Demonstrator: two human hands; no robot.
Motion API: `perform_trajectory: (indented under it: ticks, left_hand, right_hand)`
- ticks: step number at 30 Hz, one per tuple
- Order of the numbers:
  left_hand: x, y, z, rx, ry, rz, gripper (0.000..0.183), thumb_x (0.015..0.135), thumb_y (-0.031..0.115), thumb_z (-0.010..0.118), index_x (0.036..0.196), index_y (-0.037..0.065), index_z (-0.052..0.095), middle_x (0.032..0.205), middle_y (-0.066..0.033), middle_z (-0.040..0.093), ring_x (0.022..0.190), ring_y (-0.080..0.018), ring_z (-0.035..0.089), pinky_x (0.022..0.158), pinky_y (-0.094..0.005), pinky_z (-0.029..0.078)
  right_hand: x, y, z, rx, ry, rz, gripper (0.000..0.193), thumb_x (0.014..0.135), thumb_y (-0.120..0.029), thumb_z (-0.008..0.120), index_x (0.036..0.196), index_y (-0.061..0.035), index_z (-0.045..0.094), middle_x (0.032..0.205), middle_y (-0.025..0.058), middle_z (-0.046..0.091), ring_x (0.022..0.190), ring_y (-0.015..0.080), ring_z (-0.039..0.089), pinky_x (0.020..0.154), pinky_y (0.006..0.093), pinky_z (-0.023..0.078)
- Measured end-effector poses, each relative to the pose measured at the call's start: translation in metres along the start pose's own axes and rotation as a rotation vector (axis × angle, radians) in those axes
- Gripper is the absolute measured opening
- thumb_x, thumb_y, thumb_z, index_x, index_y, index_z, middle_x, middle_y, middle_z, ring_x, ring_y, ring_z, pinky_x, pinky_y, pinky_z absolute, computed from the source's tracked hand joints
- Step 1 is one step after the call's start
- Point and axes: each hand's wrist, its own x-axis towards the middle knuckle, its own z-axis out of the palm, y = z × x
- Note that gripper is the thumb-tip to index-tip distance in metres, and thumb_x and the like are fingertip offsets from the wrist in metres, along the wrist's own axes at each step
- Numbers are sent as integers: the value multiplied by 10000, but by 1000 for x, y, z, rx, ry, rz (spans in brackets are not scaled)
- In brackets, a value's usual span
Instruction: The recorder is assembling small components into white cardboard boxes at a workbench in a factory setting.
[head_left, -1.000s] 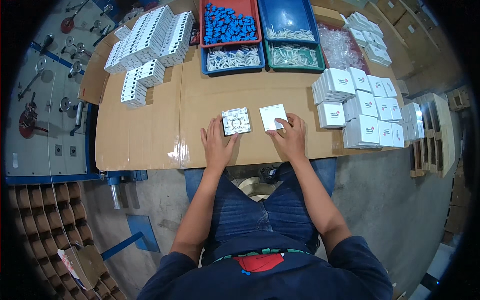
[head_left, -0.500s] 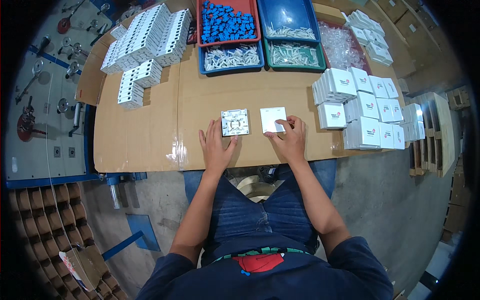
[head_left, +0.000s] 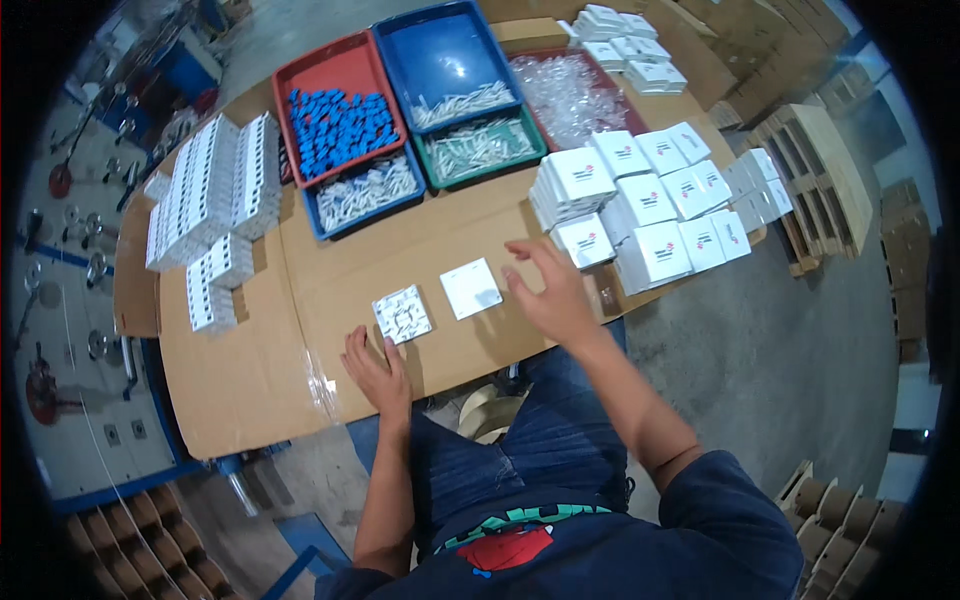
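Note:
Two square white plastic pieces lie side by side on the cardboard-covered table. The left one is an open frame plate (head_left: 402, 314) with moulded details inside; the right one is a flat, smooth cover plate (head_left: 470, 288). Beside the lower left corner of the frame plate rests my left hand (head_left: 380, 372), its fingers apart and holding nothing. My right hand (head_left: 552, 298) is off the cover plate, just to its right, with thumb and fingers spread and empty. Its fingertips are near the closest stack of white square pieces with printed tops (head_left: 586, 242).
Further right stand more white stacks (head_left: 645, 200). At the back are a red tray (head_left: 335, 65) of blue parts, a blue tray (head_left: 440, 55) and a green tray (head_left: 480, 175) of small white parts, and clear plastic pieces (head_left: 575, 95). Rows of white blocks (head_left: 205, 190) stand left.
The view has turned, so the table appears tilted. My right hand has let go of the cover plate and moved right, toward the stacks. My left hand stays by the frame plate.

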Motion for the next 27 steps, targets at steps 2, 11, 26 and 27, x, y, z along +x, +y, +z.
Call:
perform_trajectory:
  ticks: [2, 11, 26, 27]
  left_hand:
    - [1, 2, -5, 72, -4, -9, 491, 986, 242, 633, 1401, 15, 502, 1403, -172, 551, 1404, -387, 431, 1215, -566, 216]
    - [1, 11, -2, 107, -54, -41, 497, 999, 276, 591, 1407, 11, 491, 1446, -196, 497, 1441, -402, 378, 1229, -575, 181]
    - [5, 15, 0, 192, -83, -21, 526, 975, 282, 606, 1401, -5, 494, 1445, -211, 484, 1435, -420, 372, 1215, -599, 199]
    - [6, 15, 1, 192, -80, -10, 525, 972, 280, 607, 1399, -5, 496, 1444, -211, 485, 1434, -420, 372, 1213, -601, 203]
  right_hand:
    - [38, 3, -32, -147, 27, -217, 263, 906, -151, 701, 1150, -58, 676, 1090, 155, 661, 1036, 364, 650, 898, 435, 519]
    - [262, 123, -166, -677, -40, 48, 242, 906, -138, 603, 1093, -55, 732, 1094, 210, 729, 1026, 399, 693, 897, 492, 539]
    - [365, 284, -145, -949, -266, 453, 317, 866, -81, 611, 1146, -25, 747, 1202, 206, 721, 1130, 365, 700, 928, 463, 561]
    - [369, 291, -143, -865, -293, 515, 313, 859, -75, 614, 1134, -22, 753, 1198, 206, 723, 1126, 364, 702, 927, 467, 560]
